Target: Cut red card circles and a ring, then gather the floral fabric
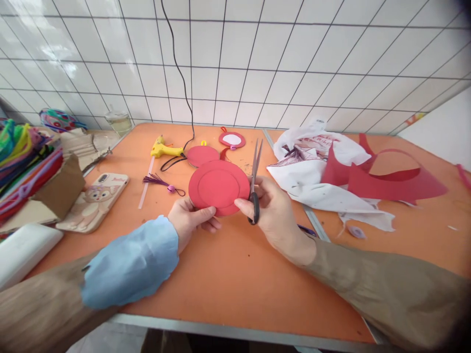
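A round red disc [219, 184] with a circle line inside its edge is held up above the orange table [228, 274]. My left hand [191, 218] pinches its lower left edge, thumb on top. My right hand [272, 211] grips black-handled scissors [255, 184], blades pointing up and apart, and its thumb touches the disc's lower right edge. Behind the disc lie another red disc [203, 156] with a yellow loop and a small red ring shape with a white centre [232, 140]. A purple tassel with a pink bell [171, 188] rests left of the disc.
A yellow glue gun [165, 148] with a cord stands behind. On the left are a phone [95, 202], a white case [27, 252] and a cardboard box [66, 186] of coloured strips. White plastic bags [312, 181] and cut red sheets [390, 181] lie at right.
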A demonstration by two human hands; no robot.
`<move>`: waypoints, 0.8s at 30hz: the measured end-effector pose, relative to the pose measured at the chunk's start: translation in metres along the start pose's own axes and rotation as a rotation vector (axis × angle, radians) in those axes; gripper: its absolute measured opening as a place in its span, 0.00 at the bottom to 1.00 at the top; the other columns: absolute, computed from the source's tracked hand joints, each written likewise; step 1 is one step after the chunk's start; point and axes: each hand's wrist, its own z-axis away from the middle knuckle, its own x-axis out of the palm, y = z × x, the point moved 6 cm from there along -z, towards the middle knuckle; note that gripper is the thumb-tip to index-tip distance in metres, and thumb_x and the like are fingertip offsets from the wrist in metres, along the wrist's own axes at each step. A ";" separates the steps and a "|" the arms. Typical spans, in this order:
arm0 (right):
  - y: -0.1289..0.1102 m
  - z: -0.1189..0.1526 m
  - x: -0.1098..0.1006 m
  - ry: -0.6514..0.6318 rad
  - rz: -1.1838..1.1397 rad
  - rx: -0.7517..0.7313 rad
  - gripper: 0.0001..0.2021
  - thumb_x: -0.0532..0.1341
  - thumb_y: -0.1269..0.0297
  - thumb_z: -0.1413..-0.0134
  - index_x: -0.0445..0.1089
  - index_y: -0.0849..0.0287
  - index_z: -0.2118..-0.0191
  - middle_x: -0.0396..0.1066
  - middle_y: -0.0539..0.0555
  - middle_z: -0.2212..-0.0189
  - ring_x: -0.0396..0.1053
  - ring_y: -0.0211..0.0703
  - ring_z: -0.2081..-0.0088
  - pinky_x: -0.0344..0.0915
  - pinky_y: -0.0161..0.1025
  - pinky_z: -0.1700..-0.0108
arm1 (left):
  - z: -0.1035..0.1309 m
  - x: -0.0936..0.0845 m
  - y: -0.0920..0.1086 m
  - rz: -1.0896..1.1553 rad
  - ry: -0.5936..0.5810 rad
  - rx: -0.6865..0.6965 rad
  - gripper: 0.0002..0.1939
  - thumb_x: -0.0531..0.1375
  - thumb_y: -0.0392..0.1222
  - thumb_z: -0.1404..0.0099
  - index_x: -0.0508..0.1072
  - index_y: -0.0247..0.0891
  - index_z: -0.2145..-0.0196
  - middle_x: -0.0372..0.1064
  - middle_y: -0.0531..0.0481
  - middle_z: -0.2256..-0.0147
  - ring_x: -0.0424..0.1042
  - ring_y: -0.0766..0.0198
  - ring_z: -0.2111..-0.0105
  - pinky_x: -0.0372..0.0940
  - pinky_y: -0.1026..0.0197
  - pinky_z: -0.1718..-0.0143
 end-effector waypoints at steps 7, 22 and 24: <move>0.003 -0.002 0.001 0.007 -0.016 0.062 0.14 0.66 0.67 0.60 0.64 0.58 0.64 0.69 0.47 0.76 0.68 0.37 0.73 0.65 0.34 0.72 | -0.001 0.002 -0.002 -0.054 -0.011 0.002 0.14 0.70 0.43 0.54 0.75 0.30 0.73 0.73 0.47 0.82 0.72 0.63 0.81 0.68 0.64 0.79; -0.035 0.050 0.049 -0.375 0.110 -0.249 0.21 0.61 0.72 0.49 0.62 0.50 0.48 0.73 0.50 0.65 0.71 0.38 0.68 0.70 0.39 0.63 | -0.023 -0.001 0.004 0.104 0.111 0.042 0.07 0.67 0.37 0.52 0.75 0.31 0.76 0.73 0.47 0.80 0.70 0.66 0.82 0.67 0.65 0.79; -0.039 0.063 0.068 -0.511 0.220 -0.433 0.24 0.60 0.73 0.48 0.60 0.54 0.45 0.74 0.53 0.63 0.72 0.38 0.67 0.71 0.37 0.64 | -0.028 0.001 0.004 0.099 0.126 0.042 0.06 0.67 0.37 0.50 0.74 0.31 0.75 0.73 0.46 0.77 0.70 0.67 0.80 0.67 0.64 0.78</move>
